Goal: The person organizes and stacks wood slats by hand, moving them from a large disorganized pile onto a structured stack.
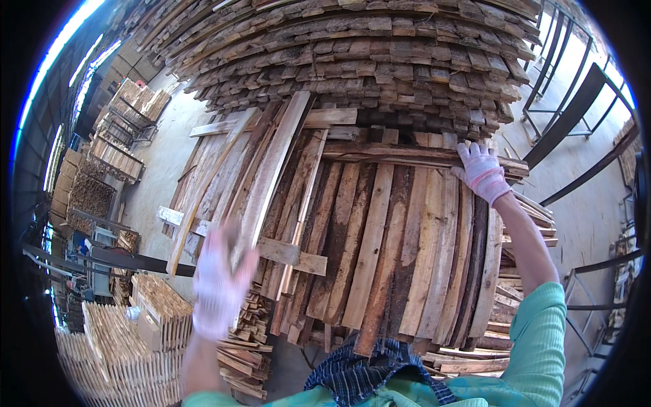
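At 8 o'clock the person's left hand (pixel 220 285), in a pale glove, was a blur, its thumb apart from the fingers. It was beside the lower end of a long pale board (pixel 273 173), which slanted from 11 o'clock down towards 8; from where I stood I couldn't tell whether the hand had closed on it.

The right hand (pixel 483 171), gloved as well, was near 3 o'clock. It gripped a crosswise board (pixel 407 154) close to its right end, fingers over the far edge and thumb along the near one.

That board lay across the upper ends of a row of rough planks (pixel 424 251), set side by side and pointing towards 6 o'clock, some edged with dark bark. A short crosspiece (pixel 291 254) lay over the row at 7 o'clock.

At 12 o'clock rose a tall stack of boards (pixel 366 54), layer on layer. Metal racks (pixel 563 74) stood at 2 o'clock, and a bundle of pale slats (pixel 129 339) was out at 8, beyond the left hand. A dark striped apron (pixel 366 370) showed at 6.
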`<state>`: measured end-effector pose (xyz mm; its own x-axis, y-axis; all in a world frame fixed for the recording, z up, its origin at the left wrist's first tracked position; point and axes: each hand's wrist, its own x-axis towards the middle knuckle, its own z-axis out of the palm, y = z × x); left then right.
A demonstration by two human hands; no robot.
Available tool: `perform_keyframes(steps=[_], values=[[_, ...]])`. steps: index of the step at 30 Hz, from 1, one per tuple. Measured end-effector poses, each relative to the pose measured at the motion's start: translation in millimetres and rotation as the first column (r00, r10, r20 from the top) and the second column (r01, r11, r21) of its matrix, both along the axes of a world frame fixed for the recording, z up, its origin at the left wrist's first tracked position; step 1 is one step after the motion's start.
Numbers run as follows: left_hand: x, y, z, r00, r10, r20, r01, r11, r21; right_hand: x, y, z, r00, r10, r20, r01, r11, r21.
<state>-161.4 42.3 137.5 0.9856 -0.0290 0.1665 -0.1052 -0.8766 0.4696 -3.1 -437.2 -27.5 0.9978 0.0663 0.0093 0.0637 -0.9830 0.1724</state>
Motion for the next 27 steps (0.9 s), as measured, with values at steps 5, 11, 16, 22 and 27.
perform_keyframes(steps=[5, 11, 16, 22, 27], values=[[127.7, -23.6, -63.3, 0.946, 0.248, -0.21, -0.075, 0.794, 0.603, -3.3, 1.1, -11.7, 0.988, 0.038, 0.151, -0.058, 0.99, 0.127], [93.9, -10.9, -42.4, 0.997, -0.05, 0.061, 0.047, 0.998, 0.041, -5.7, -16.9, -8.3, 0.991, 0.025, 0.128, -0.044, 0.989, 0.141], [-77.0, 42.5, 20.9, 0.959, 0.252, -0.126, -0.27, 0.694, -0.667, -2.2, -1.0, 0.8, 0.998, 0.008, 0.065, -0.015, 0.994, 0.105], [-212.4, 110.0, -65.5, 0.833, 0.497, -0.242, -0.415, 0.273, -0.868, 18.2, 85.4, 1.3, 0.993, 0.097, 0.073, -0.109, 0.976, 0.187], [-273.4, 61.5, -120.8, 0.734, 0.302, -0.608, -0.619, -0.068, -0.782, 30.8, 93.9, -11.6, 0.991, 0.112, 0.072, -0.121, 0.985, 0.123]])
